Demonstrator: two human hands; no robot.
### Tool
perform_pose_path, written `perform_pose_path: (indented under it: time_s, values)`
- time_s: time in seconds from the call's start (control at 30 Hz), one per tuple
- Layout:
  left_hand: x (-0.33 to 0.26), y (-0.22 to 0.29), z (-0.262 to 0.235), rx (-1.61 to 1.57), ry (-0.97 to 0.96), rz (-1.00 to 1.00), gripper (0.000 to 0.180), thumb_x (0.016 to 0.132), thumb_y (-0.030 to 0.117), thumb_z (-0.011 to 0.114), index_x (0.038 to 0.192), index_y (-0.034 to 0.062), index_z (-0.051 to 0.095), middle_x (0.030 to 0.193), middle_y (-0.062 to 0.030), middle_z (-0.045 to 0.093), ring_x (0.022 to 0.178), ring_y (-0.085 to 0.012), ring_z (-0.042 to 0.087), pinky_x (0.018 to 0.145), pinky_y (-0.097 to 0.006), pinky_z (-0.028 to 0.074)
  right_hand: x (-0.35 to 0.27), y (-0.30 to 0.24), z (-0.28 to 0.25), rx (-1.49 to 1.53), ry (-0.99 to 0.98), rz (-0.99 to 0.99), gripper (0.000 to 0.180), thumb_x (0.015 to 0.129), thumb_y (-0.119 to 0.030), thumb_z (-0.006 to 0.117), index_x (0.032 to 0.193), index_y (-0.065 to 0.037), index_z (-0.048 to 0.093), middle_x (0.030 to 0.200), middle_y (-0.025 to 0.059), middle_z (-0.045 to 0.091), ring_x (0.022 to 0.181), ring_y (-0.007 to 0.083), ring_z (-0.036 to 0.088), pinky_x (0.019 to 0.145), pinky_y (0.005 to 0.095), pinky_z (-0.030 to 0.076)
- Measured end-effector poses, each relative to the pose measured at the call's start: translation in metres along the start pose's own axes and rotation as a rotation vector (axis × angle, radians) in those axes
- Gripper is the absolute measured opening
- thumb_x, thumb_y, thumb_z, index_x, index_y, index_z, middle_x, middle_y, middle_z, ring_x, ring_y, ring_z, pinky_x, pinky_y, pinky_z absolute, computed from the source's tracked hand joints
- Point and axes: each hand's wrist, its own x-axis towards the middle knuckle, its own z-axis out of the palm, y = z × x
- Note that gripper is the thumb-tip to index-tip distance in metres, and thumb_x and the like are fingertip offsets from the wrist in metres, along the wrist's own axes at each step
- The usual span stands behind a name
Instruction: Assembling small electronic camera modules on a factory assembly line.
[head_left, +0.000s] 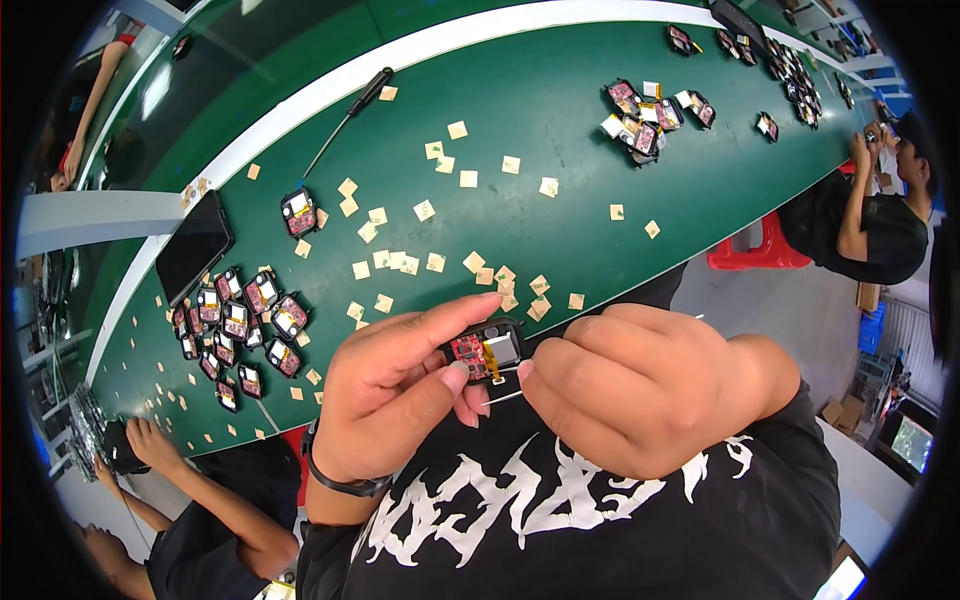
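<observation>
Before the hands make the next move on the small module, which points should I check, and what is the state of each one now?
1. Left hand pinches the small black module with red circuit board: ok.
2. Right hand holds thin metal tweezers at the module: ok.
3. Tweezer tips have a grip on a part: cannot tell.
4. Board side faces the camera: ok.
5. Module rests on the green workbench: not ok, held above lap.
6. Black screwdriver lies away from the hands: ok.

A small black casing (pixel 487 350) — red circuit board and silver cell showing — sits face-up, pinched above the lap.
</observation>
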Motion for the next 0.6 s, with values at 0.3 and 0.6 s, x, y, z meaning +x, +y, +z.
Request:
perform_pose_path:
  time_s: [0.3,0.6]
  values:
    - [0.0019,-0.0001,0.0001,0.032,0.004,-0.061,0.048,0.093,-0.013,0.051,0.140,-0.0050,0.059,0.099,-0.0112,0.065,0.078,-0.0131,0.069,0.068,-0.026,0.059,-0.0008,0.0004,-0.0004,-0.072,-0.033,-0.065,0.025,0.065,-0.019,0.067,0.076,0.004,0.066,0.084,0.0125,0.054,0.070,0.0199,0.050,0.053,0.0288,0.042]
    - [0.0021,0.0001,0.0060,0.166,0.131,-0.086,0.037,0.094,-0.007,0.063,0.131,-0.0044,0.066,0.082,-0.0053,0.068,0.064,-0.0083,0.067,0.057,-0.023,0.055,-0.0017,-0.0038,-0.0026,-0.115,-0.070,-0.009,0.026,0.063,-0.018,0.067,0.077,0.003,0.068,0.084,0.0129,0.056,0.069,0.0200,0.051,0.052,0.0287,0.040]
